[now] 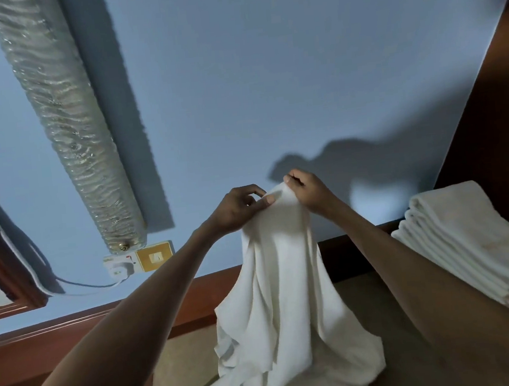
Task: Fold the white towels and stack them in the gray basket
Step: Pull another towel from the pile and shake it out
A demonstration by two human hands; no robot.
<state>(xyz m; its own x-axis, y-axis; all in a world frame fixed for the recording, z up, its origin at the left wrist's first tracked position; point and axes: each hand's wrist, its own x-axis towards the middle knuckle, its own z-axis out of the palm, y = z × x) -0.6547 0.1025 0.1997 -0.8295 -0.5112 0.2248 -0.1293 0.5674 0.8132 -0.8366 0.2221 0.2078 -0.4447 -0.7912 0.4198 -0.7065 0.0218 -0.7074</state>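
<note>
Our left hand (239, 208) and right hand (307, 192) are raised side by side in front of us, almost touching, and both pinch the top edge of a loose white cloth towel (282, 299). The left hand's thumb lies flat across the cloth with its fingers curled above; the right hand's fingers are curled over the very peak of the fabric. From that grip the towel hangs straight down in long soft folds between our forearms. Its lower part pools in a crumpled heap on the tan flat-topped bench (182, 364), with one tail trailing toward the near edge of the view. To our right, apart from the hanging towel, we see a neat stack of folded white towels (457, 245), just in front of a dark brown wooden panel (487, 102). Behind the hands rises a plain pale blue wall (266, 67), where the shadow of hands and cloth falls. On the left of that wall a crinkled silver foil duct (62, 118) runs down to a white and gold wall socket (143, 259). From there a thin white cable (81, 284) leads leftward toward a reddish wooden frame (4, 288)
</note>
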